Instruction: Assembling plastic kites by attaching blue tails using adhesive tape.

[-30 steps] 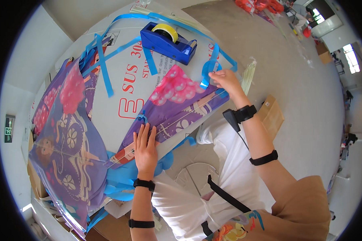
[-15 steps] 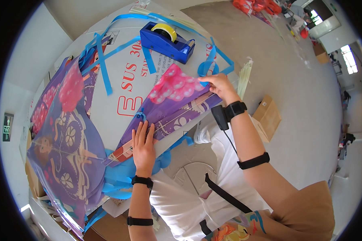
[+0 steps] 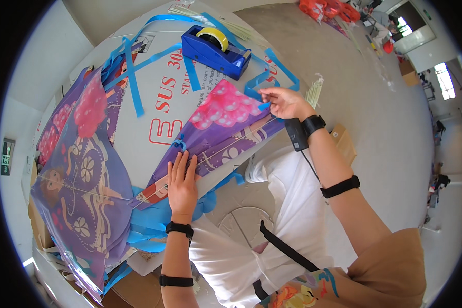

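Observation:
A folded purple kite (image 3: 210,128) with a pink bubble pattern lies slantwise on the white printed board, a thin rod along its near side. My left hand (image 3: 183,182) rests flat on it, fingers stretched out, just below a small blue knot (image 3: 179,143). At the kite's far right corner, my right hand (image 3: 288,104) is curled with its fingertips together at a blue ribbon (image 3: 252,87). A short blue piece shows under those fingers; the exact grip is partly hidden. The ribbon loops away over the board toward the tape dispenser.
A blue tape dispenser (image 3: 215,54) with a yellow roll stands beyond the kite. Another purple kite (image 3: 87,190) hangs over the board's left edge. Thin pale sticks (image 3: 314,93) lie to the right, near a cardboard box (image 3: 344,145) on the floor. Blue streamers (image 3: 151,226) hang below.
My right hand has shifted slightly right and its fingers have curled in, and the ribbon loop by it has opened out. My left hand stays pressed on the kite.

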Tool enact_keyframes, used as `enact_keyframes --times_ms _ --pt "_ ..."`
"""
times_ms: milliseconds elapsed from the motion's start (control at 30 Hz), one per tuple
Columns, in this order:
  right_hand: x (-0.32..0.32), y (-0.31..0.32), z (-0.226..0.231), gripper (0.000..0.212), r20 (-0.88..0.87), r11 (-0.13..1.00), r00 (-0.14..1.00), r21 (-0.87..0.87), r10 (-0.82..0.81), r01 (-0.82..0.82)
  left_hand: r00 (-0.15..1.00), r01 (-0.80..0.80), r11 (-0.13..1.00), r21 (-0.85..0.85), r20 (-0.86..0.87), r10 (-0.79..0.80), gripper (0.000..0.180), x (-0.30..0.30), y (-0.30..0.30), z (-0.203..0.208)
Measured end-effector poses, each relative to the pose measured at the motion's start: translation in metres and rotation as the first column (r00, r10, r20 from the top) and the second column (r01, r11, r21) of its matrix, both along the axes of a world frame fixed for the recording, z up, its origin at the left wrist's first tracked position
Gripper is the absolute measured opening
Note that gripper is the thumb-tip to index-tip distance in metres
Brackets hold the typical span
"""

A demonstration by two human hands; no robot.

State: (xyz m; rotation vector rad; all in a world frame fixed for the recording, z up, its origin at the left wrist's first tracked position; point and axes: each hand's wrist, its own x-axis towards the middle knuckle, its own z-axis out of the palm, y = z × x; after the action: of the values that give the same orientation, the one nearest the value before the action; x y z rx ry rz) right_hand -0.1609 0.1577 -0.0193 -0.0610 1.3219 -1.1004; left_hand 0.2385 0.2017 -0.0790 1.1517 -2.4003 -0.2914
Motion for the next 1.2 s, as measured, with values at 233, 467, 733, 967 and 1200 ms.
enact_keyframes --times_ms 233,467,733,967,1200 --pt "-0.011 -0.019 -0.004 0.026 -0.391 0.982 0.918 -0.189 -0.067 -0.008 1.0 0.0 1.0 0.005 0.0 0.0 0.051 0.0 0.0 0.001" --pt "-0.014 -0.028 -0.03 0.043 -0.825 0.966 0.565 -0.157 -0.014 -0.205 1.0 -0.012 1.0 0.005 0.026 0.012 0.05 -0.001 0.0 0.002" --pt "-0.006 -0.042 -0.029 0.061 -0.752 0.97 0.635 0.025 0.177 -0.24 1.0 -0.013 1.0 0.003 0.013 0.013 0.05 -0.002 0.0 0.003" --pt "-0.004 -0.018 -0.021 0.053 -0.625 0.957 0.759 -0.062 0.183 -0.282 1.0 -0.013 1.0 0.024 0.003 0.013 0.05 -0.001 0.0 0.003" --pt "0.004 -0.024 -0.016 0.052 -0.618 0.934 0.714 0.101 0.329 -0.343 1.0 -0.008 1.0 0.008 -0.002 0.008 0.051 -0.002 0.0 0.003"
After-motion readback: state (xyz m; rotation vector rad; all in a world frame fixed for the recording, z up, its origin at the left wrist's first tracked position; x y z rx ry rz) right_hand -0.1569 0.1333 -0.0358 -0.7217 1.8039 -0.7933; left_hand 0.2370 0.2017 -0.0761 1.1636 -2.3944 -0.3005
